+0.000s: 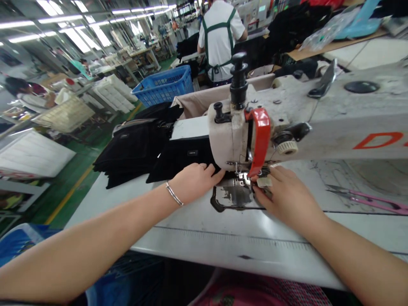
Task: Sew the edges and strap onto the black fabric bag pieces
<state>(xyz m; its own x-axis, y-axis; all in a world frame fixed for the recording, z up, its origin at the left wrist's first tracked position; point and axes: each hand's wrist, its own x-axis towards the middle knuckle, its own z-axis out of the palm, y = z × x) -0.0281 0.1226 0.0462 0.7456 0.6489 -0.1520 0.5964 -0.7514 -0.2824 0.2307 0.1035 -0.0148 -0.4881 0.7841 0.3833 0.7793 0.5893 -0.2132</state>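
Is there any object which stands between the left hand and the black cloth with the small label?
Nothing visible: the left hand appears to touch the near edge of the black cloth.

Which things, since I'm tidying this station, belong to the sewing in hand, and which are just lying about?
In the job, it seems:
sewing machine
black labelled fabric at the left hand
black fabric stack

Apparently just lying about:
pink thread snips
blue plastic crate
clear plastic bag

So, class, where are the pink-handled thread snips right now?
In the head view, the thread snips lie on the sewing machine bed, right of the right hand.
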